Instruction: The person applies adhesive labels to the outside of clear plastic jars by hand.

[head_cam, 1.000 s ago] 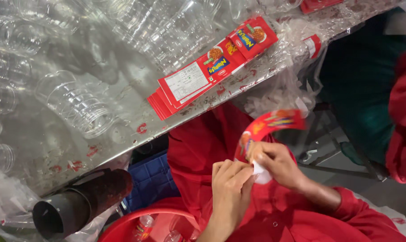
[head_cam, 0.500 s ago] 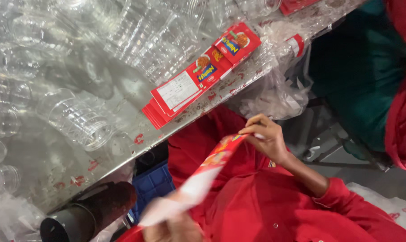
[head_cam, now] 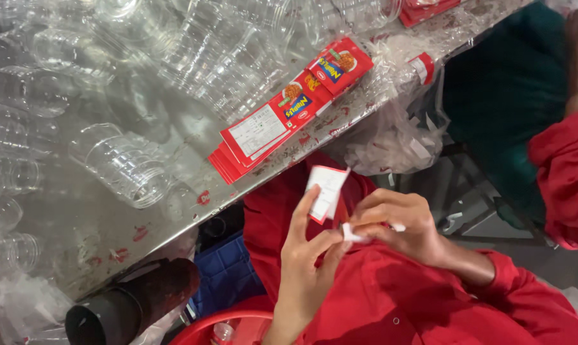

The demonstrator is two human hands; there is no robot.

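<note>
- Left hand (head_cam: 308, 268) pinches one red-edged white label (head_cam: 326, 191) upright over the red-clothed lap
- Right hand (head_cam: 397, 220) grips a small white strip (head_cam: 351, 234) beside it
- One stack of red labels (head_cam: 289, 108) on the metal table (head_cam: 97, 223)
- Clear plastic cups (head_cam: 126, 163), too many to count

Light is even and fairly bright, probably from overhead. Soft glare on the steel table (head_cam: 110, 230) toward 9 o'clock, with specular glints across the clear plastic cups (head_cam: 120, 163). Under-table zone at 6–7 o'clock is dim. Mild motion blur on the hands and on the frame edges at 3 o'clock. Printed sleeves (head_cam: 289, 108) near centre are the sharpest.
</note>
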